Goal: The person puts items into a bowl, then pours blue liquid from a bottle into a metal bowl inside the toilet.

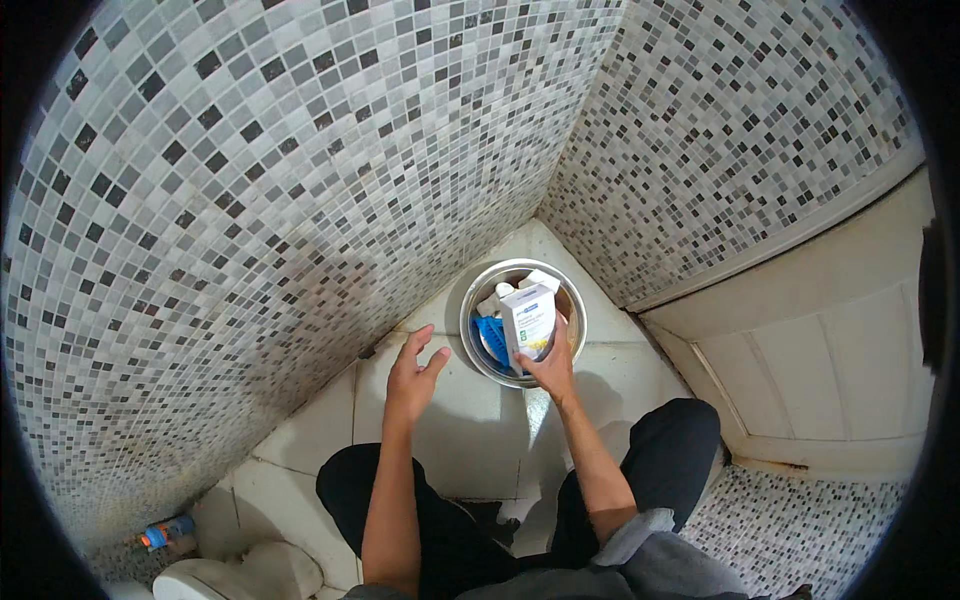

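Observation:
A round metal basin (471,360) stands on the tiled floor near the corner. My right hand (554,364) grips a white cardboard box (531,319) with printed writing, its top flap raised, held over the basin. Beside the box, inside the basin, lie a blue plastic item (493,335), which looks like a brush, and some white items (491,301) that I cannot identify. To the left of the basin, my left hand (420,369) is raised above the floor, thumb and fingers apart, holding nothing. The box hides part of what the basin contains.
Mosaic-tiled walls (337,172) meet behind the basin. A pale panelled door (810,360) is at the right. The white toilet (247,574) is at the lower left, with a blue bottle with an orange cap (166,532) beyond it. My knees flank the floor tiles (465,450).

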The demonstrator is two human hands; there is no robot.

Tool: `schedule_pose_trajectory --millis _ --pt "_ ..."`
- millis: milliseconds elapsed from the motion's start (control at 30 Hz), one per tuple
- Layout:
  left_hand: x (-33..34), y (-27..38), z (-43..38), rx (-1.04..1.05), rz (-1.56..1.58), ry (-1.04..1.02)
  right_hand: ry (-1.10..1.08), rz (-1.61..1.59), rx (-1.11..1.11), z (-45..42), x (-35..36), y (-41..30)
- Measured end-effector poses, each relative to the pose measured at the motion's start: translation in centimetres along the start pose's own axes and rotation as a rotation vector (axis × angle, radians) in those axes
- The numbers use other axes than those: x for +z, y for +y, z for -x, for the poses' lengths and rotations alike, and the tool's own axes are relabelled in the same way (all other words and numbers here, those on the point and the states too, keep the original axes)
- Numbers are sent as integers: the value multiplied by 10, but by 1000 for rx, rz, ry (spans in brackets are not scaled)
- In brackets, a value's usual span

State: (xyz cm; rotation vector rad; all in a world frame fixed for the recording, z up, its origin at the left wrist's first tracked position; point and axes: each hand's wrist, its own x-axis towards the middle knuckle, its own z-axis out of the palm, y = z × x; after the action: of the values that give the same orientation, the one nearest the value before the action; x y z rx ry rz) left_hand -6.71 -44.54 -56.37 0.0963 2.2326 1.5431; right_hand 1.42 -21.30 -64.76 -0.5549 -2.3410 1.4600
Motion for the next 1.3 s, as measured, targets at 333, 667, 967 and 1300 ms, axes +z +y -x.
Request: schedule_pose_trajectory --millis 333,667,967,1300 --pt "14 -2 1 26 12 -16 -34 733 -11 -17 -24 54" --pt "24 12 1 104 -356 -40 -334 935 15 -6 0 66" --pt "32 18 115 -51 -6 126 -757 893 84 21 -53 -50" --pt "-57 187 342 -329 457 656 -1384 888 -271 28 -138 -166"
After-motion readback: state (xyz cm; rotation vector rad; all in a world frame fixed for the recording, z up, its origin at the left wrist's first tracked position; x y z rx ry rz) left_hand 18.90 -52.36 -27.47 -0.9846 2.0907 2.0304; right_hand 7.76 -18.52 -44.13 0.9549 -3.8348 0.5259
